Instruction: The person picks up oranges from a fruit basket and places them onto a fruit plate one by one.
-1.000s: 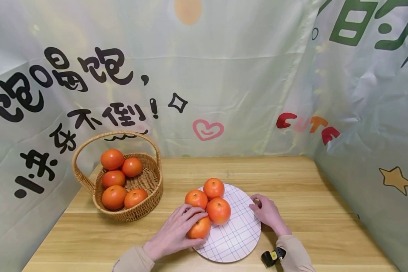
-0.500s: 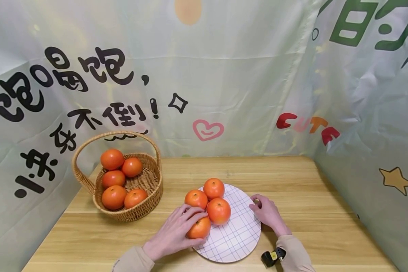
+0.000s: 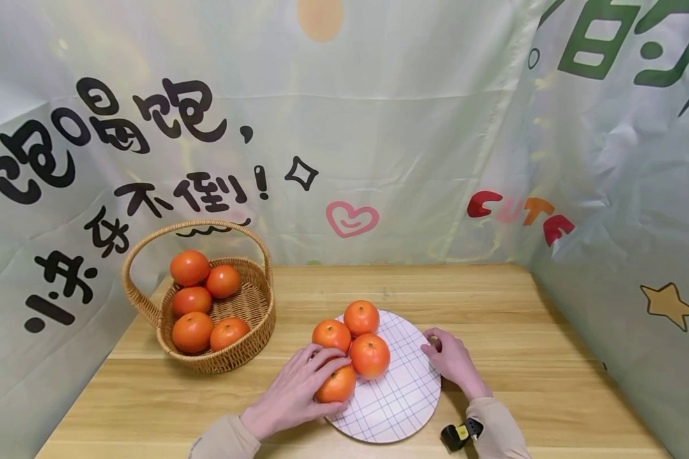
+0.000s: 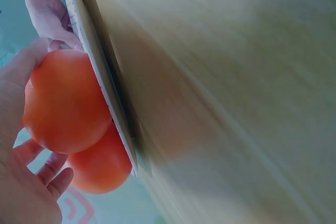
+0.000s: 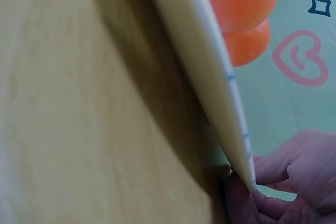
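A round white plate [image 3: 404, 401] with a blue grid pattern bears several oranges. My left hand [image 3: 298, 389] curves over the nearest orange [image 3: 340, 385] at the plate's left side, thumb on its near side and fingers on its far side. In the left wrist view that orange [image 4: 68, 103] sits between thumb and fingers, right at the plate's surface. Three other oranges [image 3: 370, 356] stand close together just beyond it. My right hand [image 3: 452, 358] pinches the plate's right edge; in the right wrist view the thumb is above the rim [image 5: 247, 166] and fingers are under it.
A wicker basket [image 3: 258, 338] with a tall handle stands at the left of the wooden table [image 3: 494, 299], holding several oranges [image 3: 192, 331]. A black device [image 3: 458, 436] is by the right wrist. Printed cloth [image 3: 407, 140] walls in the back and sides.
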{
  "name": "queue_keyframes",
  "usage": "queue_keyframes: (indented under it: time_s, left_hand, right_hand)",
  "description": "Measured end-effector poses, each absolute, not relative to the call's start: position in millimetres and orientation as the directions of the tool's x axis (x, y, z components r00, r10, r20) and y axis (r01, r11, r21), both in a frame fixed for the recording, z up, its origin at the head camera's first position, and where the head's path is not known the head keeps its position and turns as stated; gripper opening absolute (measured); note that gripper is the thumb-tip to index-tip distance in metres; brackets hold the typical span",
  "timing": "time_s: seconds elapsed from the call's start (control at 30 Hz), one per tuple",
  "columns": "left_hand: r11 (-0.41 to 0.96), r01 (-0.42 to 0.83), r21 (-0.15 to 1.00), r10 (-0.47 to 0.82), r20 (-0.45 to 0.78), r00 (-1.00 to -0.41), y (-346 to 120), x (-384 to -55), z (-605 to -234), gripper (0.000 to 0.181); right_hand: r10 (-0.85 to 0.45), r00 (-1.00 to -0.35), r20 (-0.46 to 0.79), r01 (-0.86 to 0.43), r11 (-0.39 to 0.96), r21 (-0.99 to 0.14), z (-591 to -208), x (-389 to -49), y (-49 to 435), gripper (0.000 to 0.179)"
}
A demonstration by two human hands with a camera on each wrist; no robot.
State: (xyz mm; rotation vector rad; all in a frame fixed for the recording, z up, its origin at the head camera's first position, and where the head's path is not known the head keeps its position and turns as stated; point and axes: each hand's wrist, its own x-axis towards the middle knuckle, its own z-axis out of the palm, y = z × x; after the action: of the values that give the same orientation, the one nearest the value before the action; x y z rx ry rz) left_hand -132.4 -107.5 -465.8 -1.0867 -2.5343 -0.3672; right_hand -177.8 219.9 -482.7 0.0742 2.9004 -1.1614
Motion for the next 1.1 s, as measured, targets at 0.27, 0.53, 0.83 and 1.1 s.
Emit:
queue_keyframes:
  time_s: [0.27,0.53,0.83,1.1]
  left_hand:
    - [0.677,0.728,0.109,0.613,0.464,-0.64,-111.0,-136.2,-460.3,0.068]
    - [0.695,0.71,0.111,0.579,0.5,-0.644,-121.2,-141.9,-453.0,0.056]
    - [0.708,0.698,0.108,0.539,0.556,-0.633,-132.7,-145.4,-446.8,0.055]
    - [0.735,0.672,0.092,0.491,0.611,-0.621,-147.6,-151.1,-439.5,0.054]
  right_hand:
    - [0.042,-0.999,-0.026,0.048,0.722,-0.691,-483.8,-177.2,220.0,0.025]
    - [0.046,-0.998,-0.033,0.056,0.721,-0.691,-484.2,-177.0,220.2,0.025]
    - [0.044,-0.998,-0.045,0.063,0.718,-0.693,-482.4,-177.6,219.3,0.027]
    - [0.049,-0.997,-0.051,0.071,0.714,-0.696,-482.6,-176.5,219.4,0.028]
